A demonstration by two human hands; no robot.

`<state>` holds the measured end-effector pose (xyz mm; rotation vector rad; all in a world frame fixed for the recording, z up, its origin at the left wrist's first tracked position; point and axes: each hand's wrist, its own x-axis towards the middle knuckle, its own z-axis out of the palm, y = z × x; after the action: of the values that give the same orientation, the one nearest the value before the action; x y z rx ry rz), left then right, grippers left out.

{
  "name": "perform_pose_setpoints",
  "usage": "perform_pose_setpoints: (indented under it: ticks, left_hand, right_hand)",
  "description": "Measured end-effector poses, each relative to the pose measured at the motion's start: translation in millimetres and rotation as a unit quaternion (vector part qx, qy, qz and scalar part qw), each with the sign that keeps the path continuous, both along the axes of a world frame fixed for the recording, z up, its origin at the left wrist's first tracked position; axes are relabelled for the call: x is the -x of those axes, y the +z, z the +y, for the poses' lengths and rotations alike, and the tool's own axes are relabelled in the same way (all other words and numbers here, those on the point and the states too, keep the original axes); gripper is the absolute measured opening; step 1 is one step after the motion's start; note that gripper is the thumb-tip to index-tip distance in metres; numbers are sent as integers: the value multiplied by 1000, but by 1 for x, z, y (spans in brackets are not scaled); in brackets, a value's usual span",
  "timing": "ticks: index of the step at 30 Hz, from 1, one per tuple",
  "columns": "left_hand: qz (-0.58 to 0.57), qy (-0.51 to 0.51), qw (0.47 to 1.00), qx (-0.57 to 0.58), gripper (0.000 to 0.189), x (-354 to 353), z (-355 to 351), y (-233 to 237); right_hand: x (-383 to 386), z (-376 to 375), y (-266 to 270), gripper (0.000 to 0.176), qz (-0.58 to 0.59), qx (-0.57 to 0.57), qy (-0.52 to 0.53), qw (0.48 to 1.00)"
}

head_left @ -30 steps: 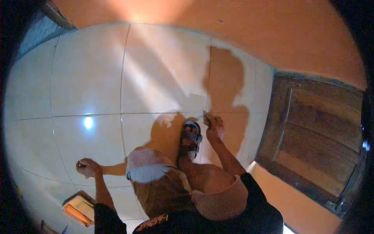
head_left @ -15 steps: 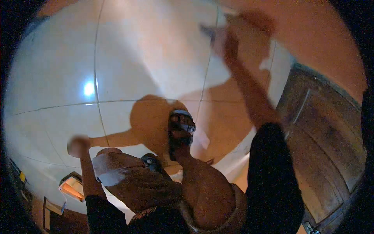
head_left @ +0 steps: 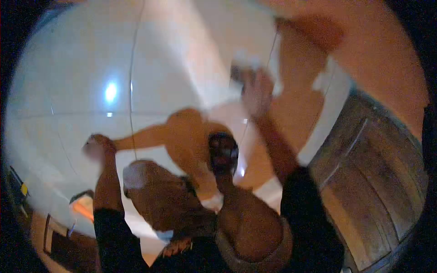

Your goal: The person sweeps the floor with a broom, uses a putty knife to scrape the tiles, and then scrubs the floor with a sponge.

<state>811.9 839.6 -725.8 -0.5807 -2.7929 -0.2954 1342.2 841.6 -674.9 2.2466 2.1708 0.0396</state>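
Observation:
My right hand [head_left: 257, 94] is stretched forward over the pale tiled floor [head_left: 168, 86]. Its fingers are closed around a small dark object [head_left: 237, 74], too blurred to name. My left hand [head_left: 99, 146] hangs over the floor on the left, its fingers curled in like a fist. Motion smears it, and whatever it may hold cannot be made out. Between the hands are my bent knees and one foot in a dark strapped sandal [head_left: 223, 152].
A panelled wooden door [head_left: 373, 177] stands on the right beside an orange wall [head_left: 382, 54]. At the lower left sits a small box-like thing with an orange-lit inside [head_left: 83, 205]. Shadows of my arms and body fall across the tiles.
My right hand has come back toward my body with the dark object in it. My left hand has shifted up and slightly right in the view, and the view itself has moved.

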Motion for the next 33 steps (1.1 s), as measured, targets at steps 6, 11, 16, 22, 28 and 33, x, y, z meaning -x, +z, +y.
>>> perform_pose_setpoints:
  ticks: [6, 11, 16, 22, 28, 33]
  left_hand:
    - [23, 78, 995, 53, 33, -20, 21, 3]
    - [109, 2, 987, 119, 34, 14, -41, -2]
    - [18, 77, 996, 45, 36, -11, 28, -2]
    - [28, 59, 996, 66, 38, -8, 10, -6]
    - [53, -80, 995, -25, 45, 15, 17, -39]
    - [85, 2, 995, 60, 40, -13, 17, -11]
  right_hand:
    - [-19, -48, -53, 36, -35, -187, 83, 978]
    - [-61, -76, -100, 32, 104, 179, -230, 951]
    - [-56, 20, -49, 38, 237, 133, -221, 937]
    - [-67, 68, -46, 36, 28, 44, -49, 997]
    - [-51, -1, -48, 35, 47, 29, 20, 998]
    - [-71, 110, -41, 34, -21, 20, 15, 999]
